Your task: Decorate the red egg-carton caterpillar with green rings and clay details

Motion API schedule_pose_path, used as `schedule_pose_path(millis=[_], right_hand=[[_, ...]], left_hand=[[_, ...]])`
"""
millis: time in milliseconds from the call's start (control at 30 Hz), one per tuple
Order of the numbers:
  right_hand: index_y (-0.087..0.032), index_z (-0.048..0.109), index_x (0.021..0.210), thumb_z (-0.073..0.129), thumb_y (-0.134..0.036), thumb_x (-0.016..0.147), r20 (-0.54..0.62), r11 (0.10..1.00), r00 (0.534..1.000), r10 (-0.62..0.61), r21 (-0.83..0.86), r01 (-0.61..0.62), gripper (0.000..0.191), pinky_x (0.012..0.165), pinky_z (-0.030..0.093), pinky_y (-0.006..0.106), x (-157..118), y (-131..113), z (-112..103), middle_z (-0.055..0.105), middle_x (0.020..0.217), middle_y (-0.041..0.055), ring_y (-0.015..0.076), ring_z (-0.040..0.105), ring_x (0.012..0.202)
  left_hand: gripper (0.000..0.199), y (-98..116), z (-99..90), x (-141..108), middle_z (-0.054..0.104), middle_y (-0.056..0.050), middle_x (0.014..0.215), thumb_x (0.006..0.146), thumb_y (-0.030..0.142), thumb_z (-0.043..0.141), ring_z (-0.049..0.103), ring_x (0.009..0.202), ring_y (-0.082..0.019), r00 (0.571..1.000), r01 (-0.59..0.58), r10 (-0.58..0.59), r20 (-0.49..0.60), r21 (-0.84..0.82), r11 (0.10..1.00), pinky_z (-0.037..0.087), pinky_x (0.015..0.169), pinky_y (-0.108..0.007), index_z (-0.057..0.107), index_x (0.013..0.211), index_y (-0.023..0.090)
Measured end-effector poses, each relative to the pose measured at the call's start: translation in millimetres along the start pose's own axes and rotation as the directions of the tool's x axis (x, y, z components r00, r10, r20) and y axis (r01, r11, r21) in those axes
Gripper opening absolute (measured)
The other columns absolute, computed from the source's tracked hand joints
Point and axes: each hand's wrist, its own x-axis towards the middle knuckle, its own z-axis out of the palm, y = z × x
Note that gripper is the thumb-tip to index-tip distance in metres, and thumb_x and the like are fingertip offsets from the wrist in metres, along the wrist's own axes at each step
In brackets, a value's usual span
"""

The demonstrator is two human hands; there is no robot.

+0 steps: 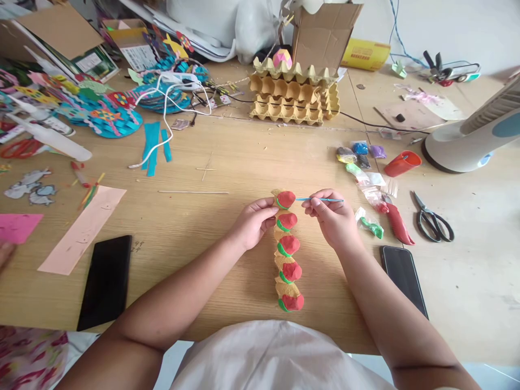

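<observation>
A strip of egg carton lies lengthwise toward me on the wooden table, with several cups covered in red clay and edged with green. My left hand is closed on the left side of its far end, fingers around the top two cups. Between the fingertips of my right hand is a thin blue stick, held level. Its left tip is at the right edge of the farthest red piece; whether it touches is too small to tell.
Black phones flank my forearms. On the right are scissors, a red-handled tool, clay packets and a red cup. Stacked egg cartons stand at the back. Another person's hand shows at the left edge.
</observation>
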Motion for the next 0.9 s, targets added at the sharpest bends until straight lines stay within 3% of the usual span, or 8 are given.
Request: schedule_pose_path(millis=[100, 267, 467, 667, 900], right_hand=[[-0.026, 0.076, 0.083, 0.087, -0.049, 0.080, 0.025, 0.965, 0.988, -0.155, -0.209, 0.157, 0.025, 0.068, 0.048, 0.032, -3.2, -1.9, 2.6, 0.068, 0.085, 0.0024, 0.0170, 0.060, 0.078], [-0.029, 0.083, 0.086, 0.082, -0.035, 0.086, 0.101, 0.794, 0.936, -0.338, -0.503, 0.341, 0.006, 0.079, 0.049, 0.038, -5.7, -3.8, 6.9, 0.059, 0.085, 0.0033, 0.0211, 0.059, 0.087], [-0.029, 0.085, 0.088, 0.080, -0.029, 0.088, 0.131, 0.736, 0.924, -0.360, -0.569, 0.367, 0.004, 0.083, 0.051, 0.040, -4.5, -0.9, 7.7, 0.054, 0.084, 0.0026, 0.0214, 0.056, 0.086], [-0.029, 0.084, 0.089, 0.080, -0.025, 0.088, 0.131, 0.702, 0.909, -0.395, -0.595, 0.390, 0.006, 0.079, 0.050, 0.038, -5.6, -0.3, 8.2, 0.052, 0.086, 0.0020, 0.0195, 0.055, 0.082], [-0.030, 0.083, 0.091, 0.078, -0.023, 0.089, 0.138, 0.607, 0.862, -0.489, -0.655, 0.449, 0.009, 0.072, 0.050, 0.037, -6.9, 0.1, 8.9, 0.052, 0.085, 0.0021, 0.0194, 0.055, 0.079]], left_hand=[[0.030, -0.2, 0.7, -0.2, 0.081, -0.005, 0.096, 0.070, 0.023, 0.088, 0.071, 0.077, -0.013, 1.000, 0.000, 0.000, 0.001, -0.005, 1.000, 0.052, 0.066, -0.021, 0.083, 0.099, 0.018], [0.030, -0.6, 2.8, -1.3, 0.082, -0.007, 0.103, 0.073, 0.026, 0.086, 0.074, 0.085, -0.017, 0.999, -0.015, 0.014, 0.032, 0.017, 1.000, 0.054, 0.072, -0.024, 0.084, 0.102, 0.019], [0.028, -0.2, 4.2, -2.7, 0.082, -0.008, 0.104, 0.078, 0.026, 0.083, 0.075, 0.089, -0.019, 0.995, -0.038, 0.036, 0.096, 0.026, 0.999, 0.055, 0.079, -0.027, 0.083, 0.104, 0.018], [0.028, 1.9, 3.8, -3.9, 0.082, -0.008, 0.103, 0.077, 0.025, 0.081, 0.073, 0.082, -0.016, 0.994, -0.010, 0.006, 0.108, 0.030, 1.000, 0.054, 0.072, -0.023, 0.083, 0.103, 0.017], [0.026, 2.5, 4.1, -4.2, 0.081, -0.006, 0.095, 0.075, 0.023, 0.082, 0.072, 0.079, -0.014, 0.993, -0.007, 0.006, 0.122, 0.005, 1.000, 0.054, 0.070, -0.022, 0.083, 0.100, 0.017]])
